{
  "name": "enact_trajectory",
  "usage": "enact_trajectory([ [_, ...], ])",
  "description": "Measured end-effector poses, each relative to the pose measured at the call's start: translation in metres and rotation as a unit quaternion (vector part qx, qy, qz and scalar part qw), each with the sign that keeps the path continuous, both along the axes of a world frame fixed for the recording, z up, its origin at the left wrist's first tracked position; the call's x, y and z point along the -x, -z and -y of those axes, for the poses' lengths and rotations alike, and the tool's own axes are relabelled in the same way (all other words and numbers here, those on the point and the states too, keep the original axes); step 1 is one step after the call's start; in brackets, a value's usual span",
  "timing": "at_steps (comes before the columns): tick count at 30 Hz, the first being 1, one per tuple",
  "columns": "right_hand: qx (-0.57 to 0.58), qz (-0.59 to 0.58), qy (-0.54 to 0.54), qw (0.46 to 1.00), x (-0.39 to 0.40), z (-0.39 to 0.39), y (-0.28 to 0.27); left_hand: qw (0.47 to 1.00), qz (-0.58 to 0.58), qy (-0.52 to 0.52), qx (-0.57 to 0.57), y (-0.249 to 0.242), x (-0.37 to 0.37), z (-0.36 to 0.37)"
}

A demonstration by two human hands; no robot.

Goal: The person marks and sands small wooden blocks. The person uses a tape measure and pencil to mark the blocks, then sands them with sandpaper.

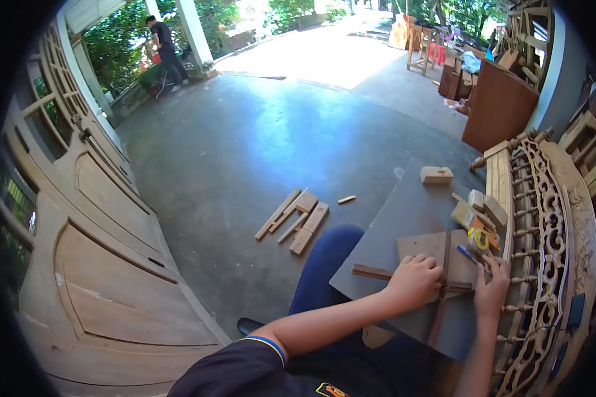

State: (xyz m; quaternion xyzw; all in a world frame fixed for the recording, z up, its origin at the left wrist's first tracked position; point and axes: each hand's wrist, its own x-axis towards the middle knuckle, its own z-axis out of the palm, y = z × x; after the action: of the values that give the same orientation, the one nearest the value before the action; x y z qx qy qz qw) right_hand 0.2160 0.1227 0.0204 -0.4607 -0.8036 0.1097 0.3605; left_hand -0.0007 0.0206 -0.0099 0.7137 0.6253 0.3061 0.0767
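My left hand (414, 281) presses down on a thin dark wooden strip (372, 272) that lies across a flat wooden panel (420, 248) on a grey board (404, 212). A second dark strip (444, 264) crosses it at a right angle. My right hand (491, 288) holds a blue pen (473, 258) with its tip near the crossing of the strips. A yellow tape measure (478, 239) lies just beyond the pen.
Small wood blocks (436, 175) and offcuts (473, 210) sit on the grey board. A carved wooden railing (543, 218) runs along the right. Wood scraps (298, 218) lie on the concrete floor. Large wooden doors (93, 251) lean at left. A person (164, 49) stands far off.
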Motion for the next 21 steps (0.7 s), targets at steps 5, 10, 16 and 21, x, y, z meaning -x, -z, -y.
enact_trajectory([
  [5,0.160,0.036,-0.123,0.979,0.025,0.108,-0.042,0.998,-0.018,-0.054,-0.020,0.008,0.006,-0.011],
  [10,0.053,0.093,-0.073,0.992,0.023,0.128,-0.004,0.999,-0.002,-0.049,-0.019,0.003,0.001,-0.007],
  [16,0.060,0.088,-0.057,0.993,0.022,0.117,0.020,0.999,0.011,-0.034,-0.001,-0.003,0.006,-0.004],
  [21,0.107,0.101,-0.059,0.987,0.021,0.117,0.013,1.000,-0.002,-0.027,0.006,-0.002,0.007,-0.004],
])
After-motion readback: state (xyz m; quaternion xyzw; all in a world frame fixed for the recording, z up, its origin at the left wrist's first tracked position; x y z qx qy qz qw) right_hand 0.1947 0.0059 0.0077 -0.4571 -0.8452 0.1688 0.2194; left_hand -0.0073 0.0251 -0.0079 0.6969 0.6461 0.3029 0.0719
